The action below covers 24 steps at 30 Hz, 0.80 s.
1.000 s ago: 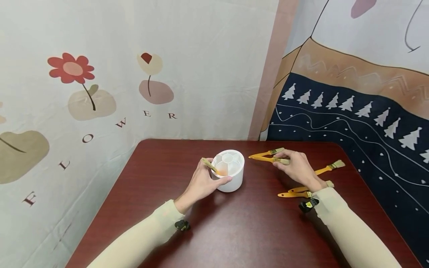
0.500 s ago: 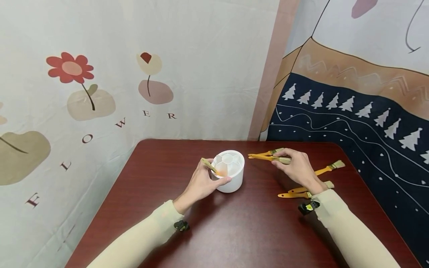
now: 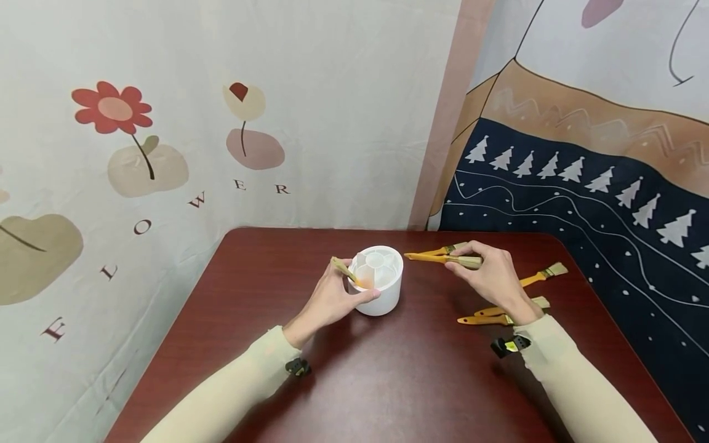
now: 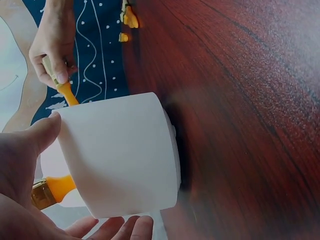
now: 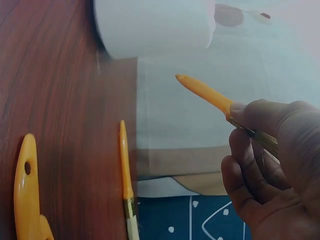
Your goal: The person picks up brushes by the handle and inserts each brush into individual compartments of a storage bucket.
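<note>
- Pale sleeves (image 3: pixel 221 391) reach in over the near part of the tabletop (image 3: pixel 388 394), each with a dark strapped device (image 3: pixel 298 367) at the wrist.
- Two brushes (image 3: pixel 482 320) lie close together beside the right wrist, handles pointing left.
- The left hand (image 3: pixel 327 301) holds the cup, fingers curved round its wall, thumb at the rim.
- The white cup (image 3: pixel 382 299) sits on the tabletop's far half, its open top divided into compartments round a central ring.
- One brush (image 3: pixel 341 268) leans inside it at the left, handle down, bristles up past the rim.
- The right hand (image 3: pixel 493 275) pinches a held brush (image 3: pixel 429 258) near its bristles, fingers closed on it; the handle points toward the cup, near it but apart.
- Another brush (image 3: pixel 545 274) lies right of that hand, partly hidden by it.
- A further brush (image 3: pixel 436 252) lies just behind the held one.
- Beyond hang a light flower-print cloth (image 3: pixel 343 123) and a dark tree-print cloth (image 3: pixel 532 197).
</note>
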### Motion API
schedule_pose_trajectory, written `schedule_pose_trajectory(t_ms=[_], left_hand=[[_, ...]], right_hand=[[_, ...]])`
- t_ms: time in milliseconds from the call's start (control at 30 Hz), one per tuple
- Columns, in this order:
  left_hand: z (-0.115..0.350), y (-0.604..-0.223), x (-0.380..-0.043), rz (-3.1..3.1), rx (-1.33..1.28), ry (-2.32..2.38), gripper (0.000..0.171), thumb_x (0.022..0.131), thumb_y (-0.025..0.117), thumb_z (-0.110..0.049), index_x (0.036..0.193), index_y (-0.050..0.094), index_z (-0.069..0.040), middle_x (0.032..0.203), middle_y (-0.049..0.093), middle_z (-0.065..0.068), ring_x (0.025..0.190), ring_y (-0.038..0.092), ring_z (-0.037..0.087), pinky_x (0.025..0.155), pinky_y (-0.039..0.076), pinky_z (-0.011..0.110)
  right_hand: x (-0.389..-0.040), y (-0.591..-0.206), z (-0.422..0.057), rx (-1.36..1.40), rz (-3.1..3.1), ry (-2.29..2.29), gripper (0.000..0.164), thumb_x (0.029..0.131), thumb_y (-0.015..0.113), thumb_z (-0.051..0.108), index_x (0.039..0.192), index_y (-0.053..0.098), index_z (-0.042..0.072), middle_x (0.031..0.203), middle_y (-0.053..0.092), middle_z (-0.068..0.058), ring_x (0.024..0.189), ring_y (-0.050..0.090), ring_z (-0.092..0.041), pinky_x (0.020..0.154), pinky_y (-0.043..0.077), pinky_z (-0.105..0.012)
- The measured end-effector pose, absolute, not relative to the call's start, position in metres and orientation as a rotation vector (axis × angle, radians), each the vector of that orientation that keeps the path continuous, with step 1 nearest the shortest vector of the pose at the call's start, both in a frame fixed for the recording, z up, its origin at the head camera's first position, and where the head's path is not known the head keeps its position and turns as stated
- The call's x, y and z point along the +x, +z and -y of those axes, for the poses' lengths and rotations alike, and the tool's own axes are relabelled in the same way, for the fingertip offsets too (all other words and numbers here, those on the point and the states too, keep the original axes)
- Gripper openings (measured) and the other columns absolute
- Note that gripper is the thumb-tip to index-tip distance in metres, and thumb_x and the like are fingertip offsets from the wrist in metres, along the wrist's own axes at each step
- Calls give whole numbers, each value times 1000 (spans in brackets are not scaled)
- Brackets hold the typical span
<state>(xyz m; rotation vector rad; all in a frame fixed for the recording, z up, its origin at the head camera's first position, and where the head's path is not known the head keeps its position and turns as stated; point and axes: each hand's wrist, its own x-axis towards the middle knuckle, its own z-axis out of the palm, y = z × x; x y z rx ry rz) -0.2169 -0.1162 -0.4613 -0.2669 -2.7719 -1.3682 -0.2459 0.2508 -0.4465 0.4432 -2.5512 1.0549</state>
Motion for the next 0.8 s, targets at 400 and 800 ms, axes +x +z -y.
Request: schedule_pose_trajectory(t_ms=[400, 800], left_hand=[[119, -458, -216, 2814, -249, -1366, 91, 87, 102, -45, 157, 61, -3, 160, 62, 17, 133, 70, 34, 117, 57, 53], [119, -455, -217, 2816, -267, -1360, 91, 87, 103, -44, 157, 62, -4, 155, 66, 17, 128, 72, 34, 112, 59, 52]], right_hand=[[-232, -430, -239, 461, 2490, 1071, 27, 97, 98, 20, 120, 86, 12, 119, 89, -12, 102, 82, -31, 85, 55, -6], [-219, -416, -224, 461, 2416, 1114, 27, 98, 98, 21, 121, 86, 14, 116, 90, -7, 106, 83, -26, 89, 54, -5]])
